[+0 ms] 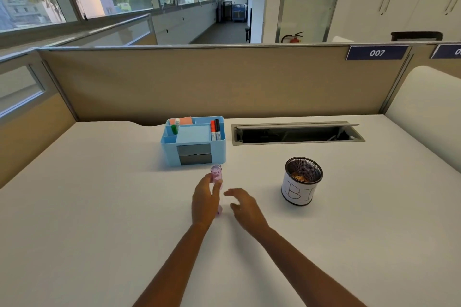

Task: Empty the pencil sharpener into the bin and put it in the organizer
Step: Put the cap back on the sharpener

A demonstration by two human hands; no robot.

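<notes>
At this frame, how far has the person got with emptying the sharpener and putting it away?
Shavings already lie in the mesh bin, so the emptying looks done, though I cannot confirm the sharpener is empty. The left hand holds the pink sharpener upright, just in front of the blue organizer; a pink piece shows under that hand. The right hand hovers open beside it. Left: setting the sharpener into the organizer.
</notes>
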